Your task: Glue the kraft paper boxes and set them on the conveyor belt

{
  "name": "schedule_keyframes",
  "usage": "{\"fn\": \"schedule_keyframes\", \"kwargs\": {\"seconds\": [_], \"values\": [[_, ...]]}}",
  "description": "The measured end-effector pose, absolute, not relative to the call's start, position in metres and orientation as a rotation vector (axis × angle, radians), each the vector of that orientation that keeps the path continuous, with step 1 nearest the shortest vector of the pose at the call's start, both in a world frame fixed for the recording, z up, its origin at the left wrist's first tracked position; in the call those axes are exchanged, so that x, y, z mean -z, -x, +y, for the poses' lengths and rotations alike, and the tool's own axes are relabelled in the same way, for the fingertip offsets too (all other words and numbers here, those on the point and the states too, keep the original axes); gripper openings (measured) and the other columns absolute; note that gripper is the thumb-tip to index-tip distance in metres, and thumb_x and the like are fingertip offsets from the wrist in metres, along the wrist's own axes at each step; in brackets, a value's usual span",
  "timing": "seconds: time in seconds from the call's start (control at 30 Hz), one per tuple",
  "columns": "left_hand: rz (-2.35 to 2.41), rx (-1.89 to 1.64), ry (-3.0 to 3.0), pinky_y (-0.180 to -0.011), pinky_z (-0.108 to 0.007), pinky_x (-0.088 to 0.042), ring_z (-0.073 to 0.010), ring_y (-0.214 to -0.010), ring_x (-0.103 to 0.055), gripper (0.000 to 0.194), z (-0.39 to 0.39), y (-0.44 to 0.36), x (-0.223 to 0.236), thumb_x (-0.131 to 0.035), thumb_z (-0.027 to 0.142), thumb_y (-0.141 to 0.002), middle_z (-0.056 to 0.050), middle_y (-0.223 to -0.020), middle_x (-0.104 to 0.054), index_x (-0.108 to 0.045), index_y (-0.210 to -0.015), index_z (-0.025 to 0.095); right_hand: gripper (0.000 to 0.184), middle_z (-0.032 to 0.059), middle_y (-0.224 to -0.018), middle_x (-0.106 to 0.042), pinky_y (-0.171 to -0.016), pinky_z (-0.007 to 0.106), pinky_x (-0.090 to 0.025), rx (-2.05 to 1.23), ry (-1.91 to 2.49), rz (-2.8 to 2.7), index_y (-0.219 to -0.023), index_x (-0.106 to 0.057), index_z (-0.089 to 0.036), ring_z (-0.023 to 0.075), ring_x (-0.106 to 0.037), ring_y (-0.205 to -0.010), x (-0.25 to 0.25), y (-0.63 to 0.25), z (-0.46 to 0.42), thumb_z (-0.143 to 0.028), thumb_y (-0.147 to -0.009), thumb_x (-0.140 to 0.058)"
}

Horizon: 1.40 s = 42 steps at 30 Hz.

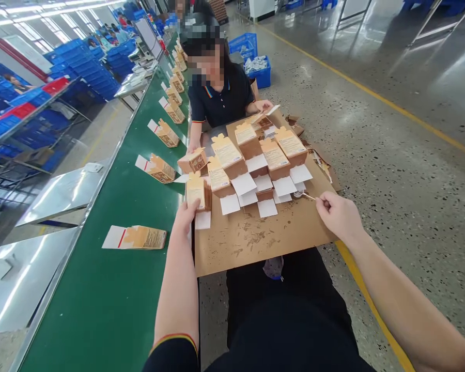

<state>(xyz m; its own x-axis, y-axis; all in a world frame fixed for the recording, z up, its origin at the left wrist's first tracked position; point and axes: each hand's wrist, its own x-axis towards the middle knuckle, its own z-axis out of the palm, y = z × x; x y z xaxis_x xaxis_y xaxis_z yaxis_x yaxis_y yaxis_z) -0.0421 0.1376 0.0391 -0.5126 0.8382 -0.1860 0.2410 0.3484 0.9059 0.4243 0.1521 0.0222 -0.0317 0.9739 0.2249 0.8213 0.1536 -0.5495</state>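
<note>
My left hand (186, 216) is closed around the near end of a tan carton (196, 190) with an open white flap, at the left edge of the cardboard-topped table. My right hand (339, 214) pinches a thin pale stick (309, 196) over the table's right side. The stick's far tip lies by a small white round thing (298, 194) that I cannot make out clearly. Between my hands, several tan cartons (227, 155) lie stacked with white flaps (244, 183) facing me. Dark marks spot the cardboard sheet (232, 253) in front of them.
A green conveyor belt (96, 294) runs along my left, carrying a line of similar cartons (151, 237). Across the table a co-worker (220, 98) holds a carton (194, 161). Blue crates (260, 75) stand on the floor behind. Cardboard scraps (323, 168) lie beyond the table's right edge.
</note>
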Motion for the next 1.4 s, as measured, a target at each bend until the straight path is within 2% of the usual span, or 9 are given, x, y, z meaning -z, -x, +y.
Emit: {"fn": "schedule_keyframes", "kwargs": {"seconds": [0.1, 0.3, 0.43, 0.67, 0.77, 0.9, 1.03, 1.23, 1.4], "values": [[1.868, -1.255, -0.664, -0.114, -0.052, -0.06, -0.0383, -0.134, -0.073, 0.053, 0.073, 0.042, -0.029, -0.091, 0.049, -0.084, -0.016, -0.135, -0.081, -0.078, -0.126, 0.019, 0.026, 0.0049, -0.063, -0.061, -0.062, 0.033, -0.032, -0.367, 1.776, -2.033, -0.072, -0.047, -0.027, 0.0219, -0.054, -0.061, -0.025, -0.42, 0.186, -0.029, -0.096, -0.056], [1.584, -1.39, -0.486, -0.114, -0.059, -0.062, -0.046, -0.141, -0.071, 0.084, -0.023, 0.016, -0.008, -0.101, 0.05, -0.07, -0.019, -0.151, -0.075, -0.074, -0.144, 0.021, 0.03, 0.0066, -0.062, -0.06, -0.061, 0.035, -0.026, -0.328, 1.834, -2.199, -0.066, -0.045, -0.027, 0.0219, -0.05, -0.06, -0.014, -0.413, 0.219, -0.024, -0.091, -0.06], [1.6, -1.484, -0.583, -0.113, -0.06, -0.063, -0.0452, -0.14, -0.071, 0.095, -0.024, -0.003, -0.002, -0.106, 0.052, -0.063, -0.02, -0.15, -0.075, -0.07, -0.146, 0.023, 0.031, 0.0049, -0.056, -0.055, -0.058, 0.036, -0.025, -0.328, 1.705, -2.126, -0.065, -0.045, -0.029, 0.0211, -0.045, -0.056, -0.011, -0.427, 0.217, -0.032, -0.092, -0.061], [1.62, -1.59, -0.688, -0.116, -0.054, -0.062, -0.0392, -0.14, -0.072, 0.103, 0.019, -0.03, 0.002, -0.108, 0.06, -0.059, -0.02, -0.152, -0.072, -0.063, -0.145, 0.025, 0.041, -0.0003, -0.058, -0.055, -0.055, 0.032, -0.03, -0.414, 1.603, -1.884, -0.073, -0.053, -0.027, 0.0158, -0.043, -0.049, -0.016, -0.434, 0.149, -0.052, -0.105, -0.06], [1.664, -1.557, -0.693, -0.114, -0.055, -0.063, -0.0381, -0.135, -0.075, 0.099, 0.027, -0.039, 0.008, -0.108, 0.055, -0.062, -0.02, -0.148, -0.074, -0.062, -0.144, 0.024, 0.033, -0.0019, -0.061, -0.058, -0.053, 0.03, -0.034, -0.639, 1.406, -1.951, -0.082, -0.061, -0.025, 0.0146, -0.046, -0.049, -0.004, -0.393, 0.099, -0.042, -0.11, -0.055], [1.689, -1.529, -0.701, -0.113, -0.057, -0.062, -0.0378, -0.128, -0.078, 0.08, 0.028, -0.044, 0.011, -0.106, 0.052, -0.069, -0.021, -0.14, -0.078, -0.068, -0.132, 0.021, 0.036, -0.0013, -0.065, -0.056, -0.057, 0.027, -0.036, -0.767, 1.045, -2.137, -0.076, -0.05, -0.025, 0.0135, -0.048, -0.055, 0.021, -0.312, 0.053, -0.028, -0.112, -0.048], [1.709, -1.551, -0.721, -0.112, -0.056, -0.063, -0.0373, -0.126, -0.079, 0.077, 0.027, -0.048, 0.013, -0.106, 0.048, -0.069, -0.019, -0.137, -0.079, -0.067, -0.131, 0.022, 0.033, -0.0011, -0.067, -0.054, -0.059, 0.029, -0.032, -0.727, 0.951, -2.244, -0.076, -0.047, -0.024, 0.0135, -0.046, -0.058, 0.039, -0.263, 0.045, -0.019, -0.109, -0.048], [1.753, -1.542, -0.671, -0.113, -0.055, -0.062, -0.0367, -0.128, -0.078, 0.078, 0.029, -0.052, 0.017, -0.108, 0.045, -0.065, -0.017, -0.137, -0.078, -0.064, -0.127, 0.024, 0.031, -0.0008, -0.067, -0.054, -0.056, 0.03, -0.03, -0.699, 0.981, -2.271, -0.078, -0.046, -0.025, 0.014, -0.045, -0.056, 0.051, -0.265, 0.055, -0.019, -0.108, -0.048], [1.82, -1.517, -0.798, -0.112, -0.053, -0.062, -0.0359, -0.13, -0.077, 0.083, 0.023, -0.062, 0.023, -0.108, 0.044, -0.063, -0.015, -0.137, -0.076, -0.059, -0.128, 0.025, 0.032, -0.0009, -0.067, -0.054, -0.06, 0.029, -0.038, -0.719, 1.072, -2.081, -0.078, -0.044, -0.026, 0.0158, -0.05, -0.06, 0.046, -0.285, 0.065, -0.024, -0.11, -0.048]]}}
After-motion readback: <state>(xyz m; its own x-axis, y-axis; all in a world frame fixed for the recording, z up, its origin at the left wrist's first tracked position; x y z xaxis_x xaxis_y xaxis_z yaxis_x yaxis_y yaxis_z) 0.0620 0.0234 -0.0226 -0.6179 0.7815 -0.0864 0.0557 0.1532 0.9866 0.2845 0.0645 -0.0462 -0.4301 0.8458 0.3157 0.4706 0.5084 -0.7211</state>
